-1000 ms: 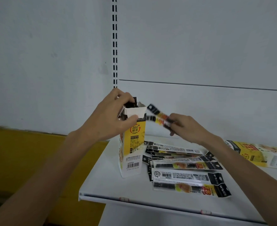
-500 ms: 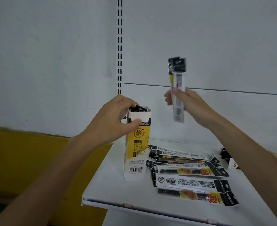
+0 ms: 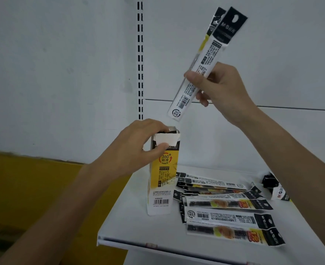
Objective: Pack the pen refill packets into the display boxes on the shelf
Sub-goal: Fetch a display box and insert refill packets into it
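Note:
A tall yellow and white display box (image 3: 162,180) stands upright on the white shelf (image 3: 131,226), its top flap open. My left hand (image 3: 136,150) grips the box near the top, thumb on the flap. My right hand (image 3: 219,87) holds two long pen refill packets (image 3: 202,66) together, tilted, their lower ends just above and to the right of the box opening. Several more refill packets (image 3: 224,209) lie flat on the shelf to the right of the box.
A second box (image 3: 276,190) lies on its side at the right of the shelf, partly behind my right forearm. A slotted upright (image 3: 140,54) runs up the white back wall. A yellow wall band (image 3: 33,188) is at lower left, beyond the shelf's front edge.
My right hand lifted the packets from beside the box, turned them upright, and now tilts their lower ends toward the box opening. My left hand stayed on the box.

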`<state>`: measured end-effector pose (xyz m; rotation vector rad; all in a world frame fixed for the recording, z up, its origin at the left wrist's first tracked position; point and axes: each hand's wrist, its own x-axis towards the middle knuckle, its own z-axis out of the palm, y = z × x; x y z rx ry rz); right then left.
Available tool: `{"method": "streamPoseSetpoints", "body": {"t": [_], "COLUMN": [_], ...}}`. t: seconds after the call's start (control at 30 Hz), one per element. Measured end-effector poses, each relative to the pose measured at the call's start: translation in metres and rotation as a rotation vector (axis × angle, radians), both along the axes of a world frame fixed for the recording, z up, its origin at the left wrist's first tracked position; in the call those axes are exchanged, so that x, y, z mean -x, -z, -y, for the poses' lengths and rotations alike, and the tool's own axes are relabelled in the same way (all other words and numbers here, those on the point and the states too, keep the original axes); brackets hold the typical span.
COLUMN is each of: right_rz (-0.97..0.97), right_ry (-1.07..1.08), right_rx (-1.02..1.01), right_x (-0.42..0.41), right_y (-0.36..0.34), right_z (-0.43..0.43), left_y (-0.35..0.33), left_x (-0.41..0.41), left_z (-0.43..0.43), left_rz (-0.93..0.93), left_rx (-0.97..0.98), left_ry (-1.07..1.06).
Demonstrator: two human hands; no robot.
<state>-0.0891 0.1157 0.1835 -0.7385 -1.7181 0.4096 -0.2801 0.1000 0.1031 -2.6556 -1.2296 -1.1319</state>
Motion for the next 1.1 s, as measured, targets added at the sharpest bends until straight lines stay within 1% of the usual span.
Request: {"method": "streamPoseSetpoints", "body": {"t": [0.1, 0.2, 0.27, 0.33, 0.43, 0.5, 0.6, 0.67, 0.73, 0.77, 0.8, 0.87, 0.93, 0.97, 1.03, 1.1], "right_rz": [-0.028, -0.026, -0.009, 0.101, 0.364, 0.437, 0.384, 0.297, 0.127, 0.09, 0.102, 0.242, 0.389, 0.424, 0.426, 0.355], "right_ry": [-0.019, -0.042, -0.068, -0.047, 0.02, -0.002, -0.117, -0.147, -0.164, -0.157, -0.142, -0.096, -0.079, -0.072, -0.057, -0.041], "right_rx": [0.029, 0.066, 0.099, 0.118, 0.098, 0.145, 0.265, 0.262, 0.222, 0.204, 0.194, 0.208, 0.225, 0.236, 0.249, 0.237], "right_x": [0.001, 0.006, 0.008, 0.009, 0.015, 0.02, 0.018, 0.013, 0.01, 0.01, 0.01, 0.012, 0.013, 0.011, 0.009, 0.007], "right_y": [0.003, 0.008, 0.011, 0.015, 0.027, 0.037, 0.041, 0.032, 0.022, 0.018, 0.019, 0.025, 0.033, 0.032, 0.024, 0.017], "right_z": [-0.005, -0.01, -0.013, -0.016, -0.019, -0.02, -0.018, -0.018, -0.018, -0.018, -0.019, -0.015, -0.012, -0.01, -0.008, -0.009], "left_y": [-0.001, -0.004, -0.005, -0.006, -0.006, -0.005, -0.003, -0.001, 0.002, 0.004, 0.005, 0.007, 0.008, 0.01, 0.011, 0.01], "left_x": [0.002, 0.003, 0.004, 0.005, 0.005, 0.003, 0.001, 0.002, 0.003, 0.003, 0.002, 0.001, 0.0, 0.0, -0.002, -0.004], "left_z": [0.001, 0.003, 0.003, 0.001, 0.001, 0.001, 0.0, -0.002, -0.003, -0.004, -0.004, -0.005, -0.006, -0.007, -0.007, -0.008], "left_rz": [0.052, 0.129, 0.146, 0.154, 0.173, 0.214, 0.255, 0.256, 0.289, 0.317, 0.344, 0.407, 0.477, 0.5, 0.509, 0.504], "left_rx": [0.057, 0.158, 0.205, 0.229, 0.226, 0.234, 0.247, 0.238, 0.223, 0.206, 0.188, 0.188, 0.243, 0.268, 0.287, 0.295], "left_ry": [0.04, 0.095, 0.111, 0.125, 0.134, 0.145, 0.165, 0.177, 0.197, 0.197, 0.184, 0.145, 0.144, 0.155, 0.167, 0.172]}}
